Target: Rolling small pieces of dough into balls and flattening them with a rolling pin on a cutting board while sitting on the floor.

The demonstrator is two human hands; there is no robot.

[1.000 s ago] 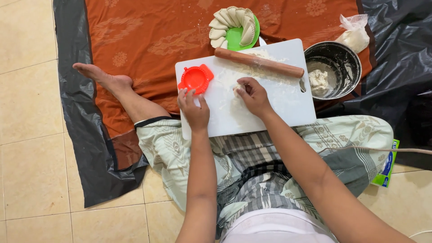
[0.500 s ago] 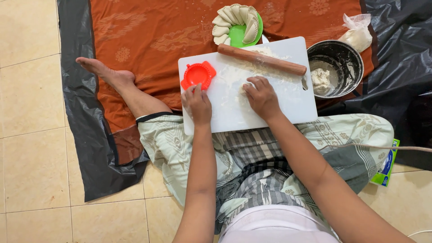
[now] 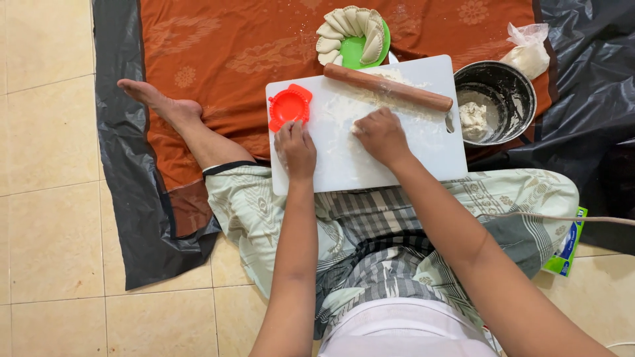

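Head view. Right hand (image 3: pixel 380 135) lies knuckles-up on the floured middle of the white cutting board (image 3: pixel 410 155), fingers curled over what looks like a small piece of dough; the dough itself is hidden, so whether it is gripped I cannot tell. Left hand (image 3: pixel 295 149) rests loosely curled on the board's left part, holding nothing visible, just near of the red dumpling press (image 3: pixel 289 106).

Wooden rolling pin (image 3: pixel 387 87) lies just far of the right hand, long axis left-right, slightly tilted; right hand is nearer.

Metal bowl (image 3: pixel 506 92) with dough stands right of the board; green plate (image 3: pixel 360 49) of folded dumplings (image 3: pixel 340 30) beyond. Nothing lies between hand and pin.
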